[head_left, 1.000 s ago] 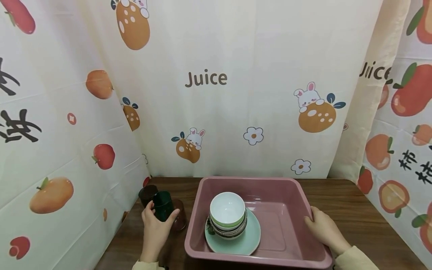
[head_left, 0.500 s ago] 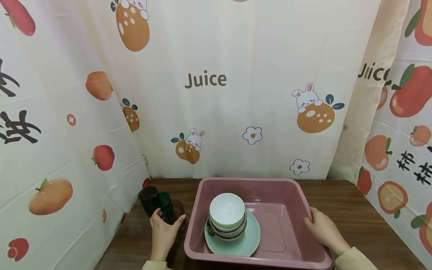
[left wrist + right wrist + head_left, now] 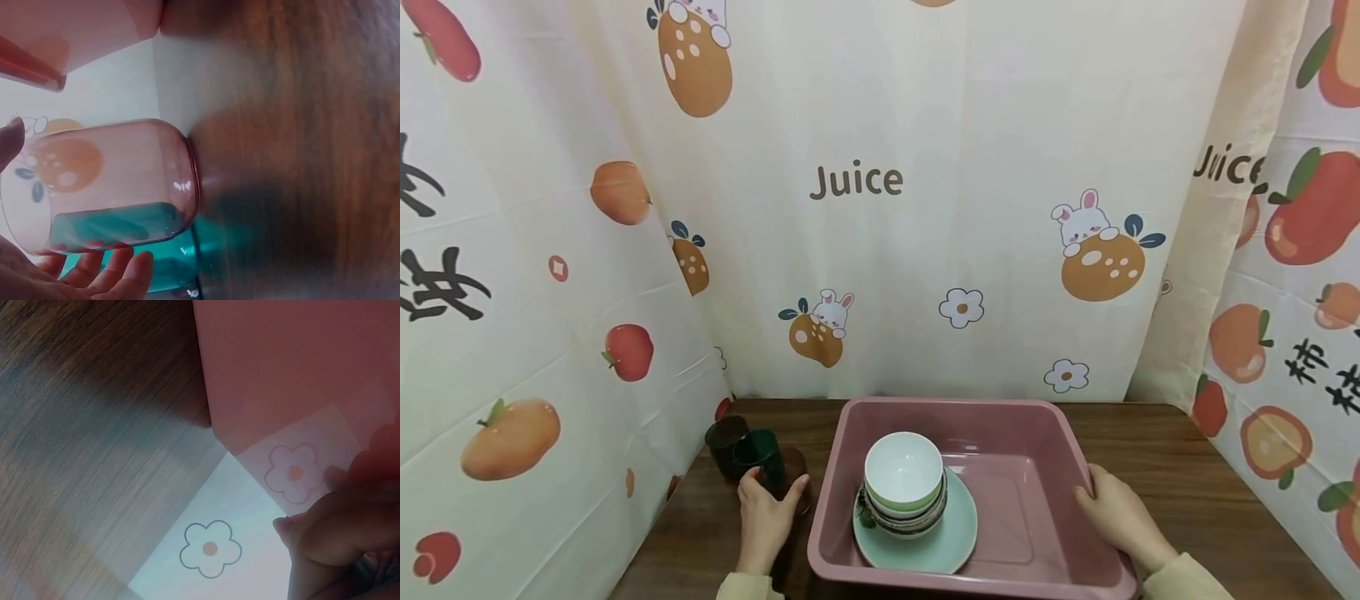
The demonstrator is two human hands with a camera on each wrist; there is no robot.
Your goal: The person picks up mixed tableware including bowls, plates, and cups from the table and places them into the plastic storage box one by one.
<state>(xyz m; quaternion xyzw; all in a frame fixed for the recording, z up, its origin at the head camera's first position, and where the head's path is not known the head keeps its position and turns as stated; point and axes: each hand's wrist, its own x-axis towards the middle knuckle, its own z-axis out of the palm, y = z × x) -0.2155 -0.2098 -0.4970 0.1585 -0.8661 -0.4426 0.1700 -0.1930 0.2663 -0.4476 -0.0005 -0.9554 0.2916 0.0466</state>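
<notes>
In the head view my left hand (image 3: pixel 764 521) is at a clear pinkish glass (image 3: pixel 793 463) left of the basin. From the left wrist view, its fingers (image 3: pixel 119 269) lie along one side of the glass and the thumb is at the other side near the rim. The glass stands upright on the table. A green glass (image 3: pixel 758 450) stands just beside it, with a dark glass (image 3: pixel 726 442) behind. My right hand (image 3: pixel 1118 512) grips the right rim of a pink basin (image 3: pixel 1011 500), fingers partly seen through its wall (image 3: pixel 294 375) in the right wrist view.
Inside the basin, a stack of bowls (image 3: pixel 904 471) sits on a pale green plate (image 3: pixel 958 533) toward the left. The wooden table (image 3: pixel 1195 467) meets a fruit-printed curtain (image 3: pixel 895 250) at the back and both sides.
My left hand has shifted right, away from the green glass and onto the pinkish glass. The green glass stays beside the dark one. My right hand keeps its grip on the basin.
</notes>
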